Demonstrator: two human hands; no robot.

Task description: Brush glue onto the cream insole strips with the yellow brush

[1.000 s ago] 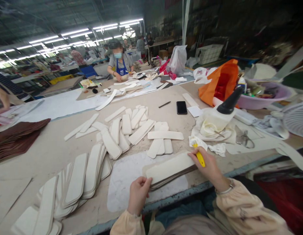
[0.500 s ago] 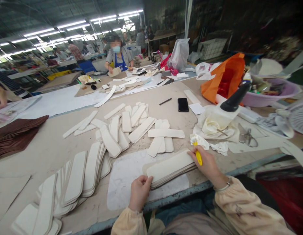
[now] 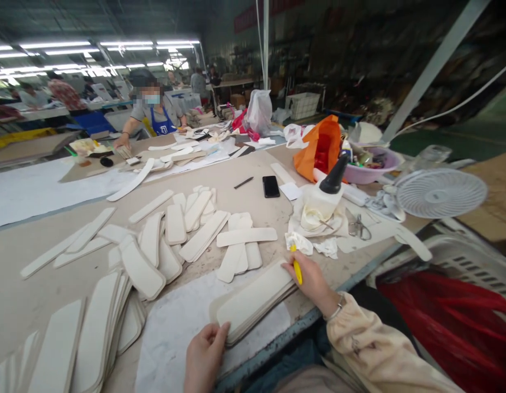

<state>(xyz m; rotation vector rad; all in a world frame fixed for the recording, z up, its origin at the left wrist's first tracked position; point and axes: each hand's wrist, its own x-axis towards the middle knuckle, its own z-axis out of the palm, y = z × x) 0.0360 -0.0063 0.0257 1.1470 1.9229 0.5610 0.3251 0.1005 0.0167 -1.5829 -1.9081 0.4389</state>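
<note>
A neat stack of pale, round-cornered strips (image 3: 253, 305) lies slanting near the front edge, on a white sheet (image 3: 171, 322). My left hand (image 3: 206, 352) is closed at its near left end, thumb and fingers pinching the corner. At the far right end is my right hand (image 3: 314, 281), fingertips touching the stack. That hand also grips a slim yellow-handled tool (image 3: 296, 267); its working end is not clear. Just beyond it lies a crumpled white cloth (image 3: 299, 244). More loose pale strips (image 3: 174, 225) are heaped behind and to the left.
A white bottle with a black nozzle (image 3: 324, 199), scissors (image 3: 360, 229), a phone (image 3: 271, 186) and a pen (image 3: 243, 183) lie beyond my hands. Farther right are an orange bag (image 3: 318, 147), a purple basin (image 3: 371, 164) and a fan (image 3: 441, 192). A co-worker (image 3: 156, 112) works across the table.
My view has swung right, so things appear farther left. Both hands stay at the stack's ends, the yellow-handled tool still in the right. The co-worker's arm now reaches out sideways.
</note>
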